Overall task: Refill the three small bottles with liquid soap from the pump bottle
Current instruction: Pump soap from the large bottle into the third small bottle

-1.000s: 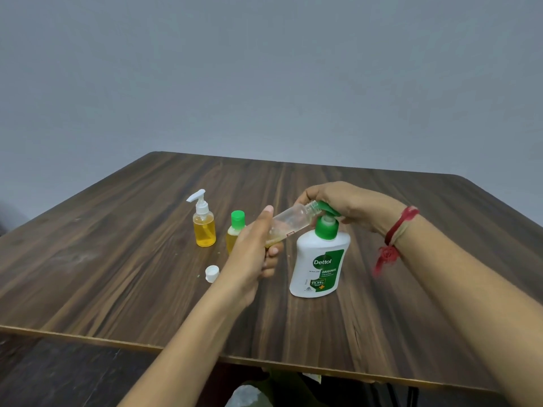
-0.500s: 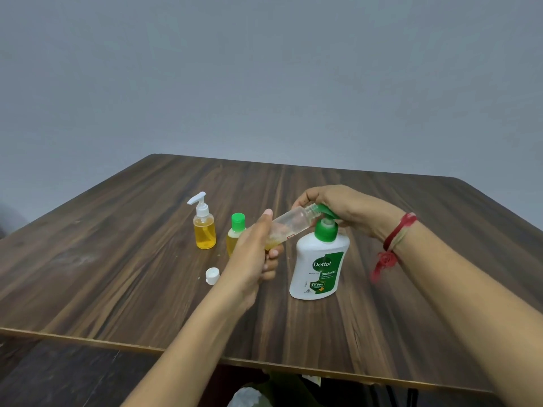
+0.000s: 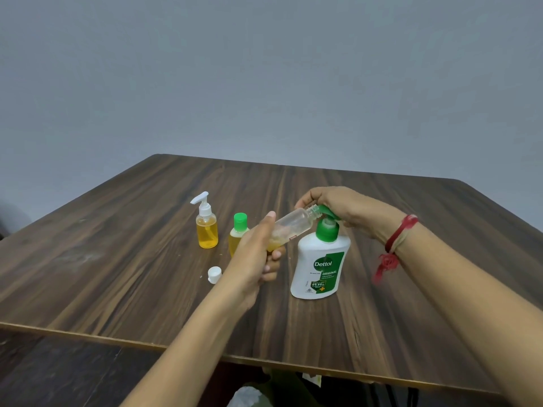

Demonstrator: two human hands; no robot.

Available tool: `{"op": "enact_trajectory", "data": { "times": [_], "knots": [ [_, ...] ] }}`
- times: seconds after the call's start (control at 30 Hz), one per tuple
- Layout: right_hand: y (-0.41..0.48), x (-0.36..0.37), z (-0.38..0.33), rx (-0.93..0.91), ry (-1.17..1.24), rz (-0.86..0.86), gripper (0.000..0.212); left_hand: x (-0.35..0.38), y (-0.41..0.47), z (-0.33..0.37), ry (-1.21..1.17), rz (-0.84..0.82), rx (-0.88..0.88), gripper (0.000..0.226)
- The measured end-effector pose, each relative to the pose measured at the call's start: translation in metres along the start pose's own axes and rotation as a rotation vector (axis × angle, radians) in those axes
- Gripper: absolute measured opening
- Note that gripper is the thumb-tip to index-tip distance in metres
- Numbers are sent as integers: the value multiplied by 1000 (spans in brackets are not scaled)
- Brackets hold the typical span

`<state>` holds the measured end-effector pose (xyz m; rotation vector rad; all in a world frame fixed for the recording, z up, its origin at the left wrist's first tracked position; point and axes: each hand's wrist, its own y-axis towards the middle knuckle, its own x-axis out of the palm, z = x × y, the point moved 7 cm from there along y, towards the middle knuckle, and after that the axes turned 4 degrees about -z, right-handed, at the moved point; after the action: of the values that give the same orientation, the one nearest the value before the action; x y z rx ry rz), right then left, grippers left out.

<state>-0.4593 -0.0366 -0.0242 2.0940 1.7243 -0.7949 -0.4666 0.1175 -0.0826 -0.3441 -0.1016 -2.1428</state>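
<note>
The clear bottle [image 3: 293,223] is held off the table [image 3: 117,259] and tilted. Its long axis runs from the base, low at the left, up to the open neck at the right. The neck meets the green nozzle [image 3: 323,209] of the pump bottle [image 3: 320,265], which stands upright on the table just right of the left hand [image 3: 252,254].

- Left hand: fingers and thumb curled round the base end of the clear bottle.
- Right hand [image 3: 343,207]: fingers curled over the pump top, the only hand placed to press it.

A little yellow soap lies in the low end (the rest looks empty). The next stroke depends on neck and nozzle being in line. If the neck drifts off, soap would likely run down the outside.
</note>
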Motion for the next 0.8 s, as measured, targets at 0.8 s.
{"op": "enact_trajectory", "data": {
  "times": [0.8],
  "knots": [
    [1,1,7,27,-6,-43,41,-1,3,1,18,-18,-7,33]
  ]
}}
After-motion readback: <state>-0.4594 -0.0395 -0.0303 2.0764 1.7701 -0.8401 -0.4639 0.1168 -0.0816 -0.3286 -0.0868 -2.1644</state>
